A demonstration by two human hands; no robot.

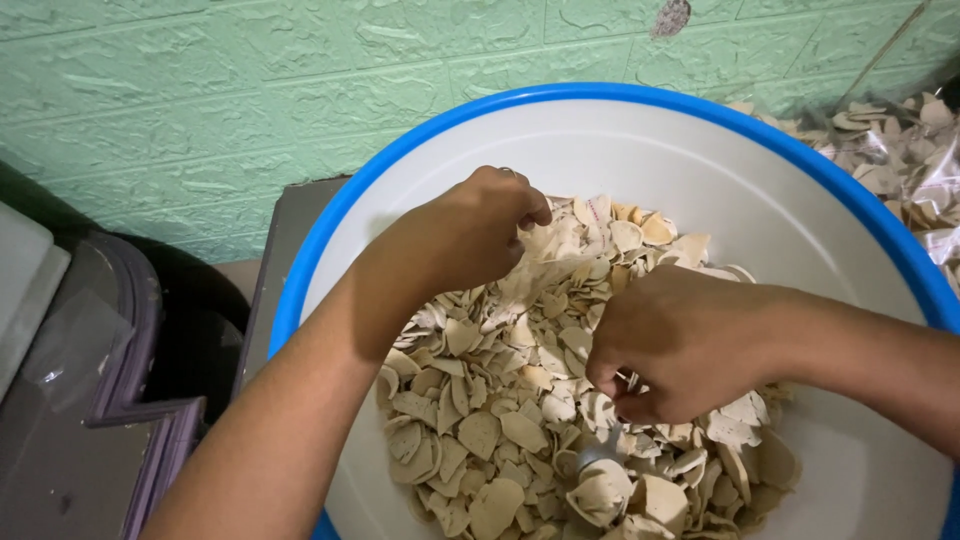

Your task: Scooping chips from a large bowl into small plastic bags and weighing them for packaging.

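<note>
Pale, curled, dry-looking chips (520,420) heap in the smooth white blue-rimmed basin (700,140), under both hands. Left hand (470,235) pinches a thin clear bag (545,265) edge; right hand (680,340), just beside, fist curled, gripping the same film.

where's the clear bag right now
In the head view, a clear bag is pinched between the left hand and right hand, over the chips.

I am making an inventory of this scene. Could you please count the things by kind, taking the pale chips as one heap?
Hands: 2, left hand and right hand
Basin, white with blue rim: 1
Heap of pale chips: 1
Clear bags of chips: cannot tell
Total: 4
</note>
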